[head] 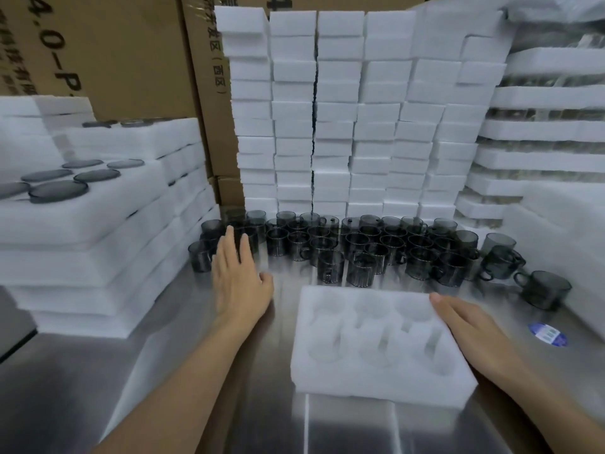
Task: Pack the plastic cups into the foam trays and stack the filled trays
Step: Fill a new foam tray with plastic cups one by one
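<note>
The left hand (237,276) reaches forward with fingers straight and spread, holding nothing. Its fingertips are at the left end of the cluster of smoky plastic cups (360,247), though I cannot tell whether they touch one. The right hand (468,326) lies flat and relaxed, fingers extended along the right edge of the empty foam tray (370,386), gripping nothing. The tray sits on the worktop (229,404) between the two hands, its long axis running left to right, with six vacant pockets in two rows of three. The cups stand upright just beyond the tray, in a band from past the left hand to past the right, so the left hand looks best placed for the first pick. Left of the left hand rise stacks of filled trays (91,217). Beyond the cups is a wall of foam blocks (327,126), with more stacks (540,126) to the right. A carton (131,60) behind reads "4.0-P". The print on a blue sticker (548,334) right of the right hand is too small to read.
</note>
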Demonstrator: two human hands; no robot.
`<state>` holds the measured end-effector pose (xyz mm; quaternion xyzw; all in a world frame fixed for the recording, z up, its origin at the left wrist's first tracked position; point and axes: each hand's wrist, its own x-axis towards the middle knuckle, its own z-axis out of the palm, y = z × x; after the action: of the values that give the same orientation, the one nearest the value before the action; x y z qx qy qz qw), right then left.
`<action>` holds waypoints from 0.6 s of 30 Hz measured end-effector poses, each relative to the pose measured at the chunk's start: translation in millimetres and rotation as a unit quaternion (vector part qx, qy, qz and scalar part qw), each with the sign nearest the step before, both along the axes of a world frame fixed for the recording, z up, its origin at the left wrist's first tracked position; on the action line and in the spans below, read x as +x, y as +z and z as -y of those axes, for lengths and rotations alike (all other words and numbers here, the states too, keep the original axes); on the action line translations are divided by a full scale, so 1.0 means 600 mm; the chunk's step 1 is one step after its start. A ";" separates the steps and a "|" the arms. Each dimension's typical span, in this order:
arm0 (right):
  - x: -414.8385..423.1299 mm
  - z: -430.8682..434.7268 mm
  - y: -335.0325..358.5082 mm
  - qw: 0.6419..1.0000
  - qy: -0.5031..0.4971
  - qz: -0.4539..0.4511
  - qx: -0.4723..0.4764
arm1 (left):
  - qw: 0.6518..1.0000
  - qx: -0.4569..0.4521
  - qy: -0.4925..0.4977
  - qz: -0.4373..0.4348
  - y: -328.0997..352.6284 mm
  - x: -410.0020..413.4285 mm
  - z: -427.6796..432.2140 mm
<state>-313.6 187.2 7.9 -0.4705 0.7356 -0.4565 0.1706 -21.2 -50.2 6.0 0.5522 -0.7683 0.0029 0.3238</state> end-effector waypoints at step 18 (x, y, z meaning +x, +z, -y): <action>-0.004 0.000 0.003 1.000 0.014 0.012 -0.011 | 0.994 0.081 -0.010 -0.067 -0.003 0.003 -0.007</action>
<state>-316.2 187.2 9.5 -0.4771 0.7218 -0.4678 0.1805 -19.6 -46.3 4.0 0.5681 -0.7478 -0.0998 0.3287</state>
